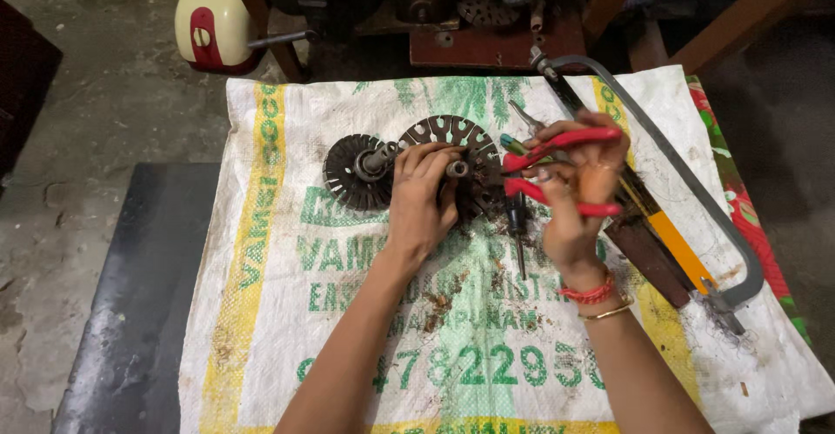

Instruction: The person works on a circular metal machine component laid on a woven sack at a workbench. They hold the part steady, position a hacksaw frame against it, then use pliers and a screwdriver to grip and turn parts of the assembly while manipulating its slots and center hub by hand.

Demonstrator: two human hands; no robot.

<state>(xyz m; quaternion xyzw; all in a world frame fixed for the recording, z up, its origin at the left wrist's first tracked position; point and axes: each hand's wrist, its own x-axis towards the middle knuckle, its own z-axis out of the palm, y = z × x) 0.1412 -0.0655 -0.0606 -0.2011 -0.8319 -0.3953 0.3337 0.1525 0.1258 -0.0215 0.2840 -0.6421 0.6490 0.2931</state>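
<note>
Holding a round metal motor part point(452, 143) down, the left hand point(422, 199) lies on top of it with its fingers curled over the middle, pressing on it. The part is dark grey with slots around its edge, and it sits near the top of a white woven sack point(287, 312) with green and yellow print. Just to the left of it lies a finned rotor point(352, 173) with a shiny shaft sticking out toward the hand.

The right hand point(578, 195) is closed around the red handles of a pair of pliers point(557, 169). The nose of the pliers points left and reaches the metal part, close to the left fingertips. A thin screwdriver point(519, 234) lies on the sack just under the pliers. On the right side of the sack lies a hacksaw point(687, 182) with a curved grey frame. The sack covers a dark table point(148, 295). A cream and red appliance point(209, 16) stands on the floor at the top left.
</note>
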